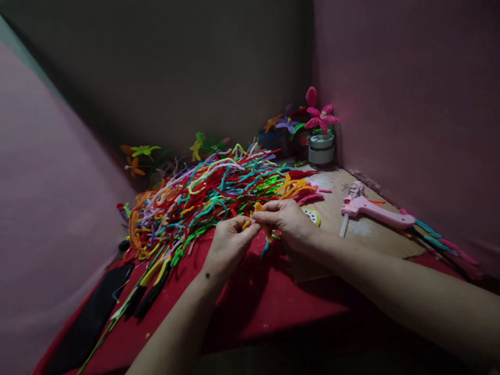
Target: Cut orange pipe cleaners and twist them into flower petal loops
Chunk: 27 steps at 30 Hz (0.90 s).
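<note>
My left hand [228,244] and my right hand [287,221] meet over the red cloth [253,307], fingers pinched together on an orange pipe cleaner [258,208] bent between them. Just beyond my hands lies a big heap of pipe cleaners in many colours [211,195]. A teal piece [266,246] hangs below my right hand.
A pink glue gun [371,208] lies on a wooden board [363,229] at the right. A roll of tape [312,214] sits by my right wrist. Finished pipe-cleaner flowers [318,117] stand in pots in the far corner. A black strip [94,315] lies at the left. Pink walls close both sides.
</note>
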{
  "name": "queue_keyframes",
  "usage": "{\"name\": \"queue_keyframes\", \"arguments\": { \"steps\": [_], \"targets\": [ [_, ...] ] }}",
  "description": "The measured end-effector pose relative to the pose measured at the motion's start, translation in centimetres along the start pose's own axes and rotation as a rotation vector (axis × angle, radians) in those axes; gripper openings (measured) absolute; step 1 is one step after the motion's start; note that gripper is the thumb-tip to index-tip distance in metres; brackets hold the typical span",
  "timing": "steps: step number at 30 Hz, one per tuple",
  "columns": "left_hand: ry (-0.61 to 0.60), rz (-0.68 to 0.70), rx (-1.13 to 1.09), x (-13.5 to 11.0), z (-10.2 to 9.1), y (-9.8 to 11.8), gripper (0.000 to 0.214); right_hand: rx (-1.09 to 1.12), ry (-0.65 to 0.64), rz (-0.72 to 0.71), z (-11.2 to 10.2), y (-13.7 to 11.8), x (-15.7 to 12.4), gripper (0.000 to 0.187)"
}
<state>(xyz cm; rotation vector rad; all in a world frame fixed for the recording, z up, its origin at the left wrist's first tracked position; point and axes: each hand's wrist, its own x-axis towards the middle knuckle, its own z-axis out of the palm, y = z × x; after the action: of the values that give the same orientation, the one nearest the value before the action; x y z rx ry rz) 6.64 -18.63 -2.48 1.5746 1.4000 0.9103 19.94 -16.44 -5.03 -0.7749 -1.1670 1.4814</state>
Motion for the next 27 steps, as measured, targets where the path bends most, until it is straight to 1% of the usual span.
{"name": "queue_keyframes", "arguments": {
  "steps": [5,8,10,15,17,19,22,23,25,27],
  "targets": [
    [-0.073,-0.122,-0.168,0.3,0.0,-0.4,0.023,-0.037,-0.017,-0.055,0.0,0.1,-0.1,0.022],
    [-0.053,-0.122,-0.116,0.5,0.1,-0.7,0.021,-0.041,-0.003,-0.035,0.2,0.1,-0.1,0.019],
    [-0.006,-0.068,-0.004,0.6,0.2,-0.8,0.019,-0.025,0.003,-0.022,0.3,0.0,-0.1,0.015],
    [0.157,0.154,0.311,0.3,0.7,-0.8,0.018,0.012,0.001,-0.007,0.3,0.1,-0.1,0.014],
    [0.196,0.21,0.389,0.2,0.8,-0.9,0.021,0.022,-0.003,-0.015,0.2,0.3,0.0,0.013],
    [0.21,0.234,0.409,0.1,0.8,-1.0,0.022,0.034,-0.008,-0.015,0.1,0.4,0.0,0.012],
    [0.186,0.219,0.342,0.2,0.6,-1.0,0.021,0.049,-0.016,0.006,0.1,0.5,0.1,0.013],
    [0.152,0.203,0.289,0.2,0.4,-0.9,0.02,0.046,-0.014,0.012,0.0,0.5,0.1,0.014],
    [0.033,0.171,0.146,0.1,-0.1,-0.6,0.015,0.034,0.013,0.017,-0.1,0.3,0.2,0.017],
    [-0.06,0.179,0.006,-0.2,-0.6,-0.3,0.014,0.024,0.049,0.023,-0.3,0.2,0.4,0.021]
  ]
}}
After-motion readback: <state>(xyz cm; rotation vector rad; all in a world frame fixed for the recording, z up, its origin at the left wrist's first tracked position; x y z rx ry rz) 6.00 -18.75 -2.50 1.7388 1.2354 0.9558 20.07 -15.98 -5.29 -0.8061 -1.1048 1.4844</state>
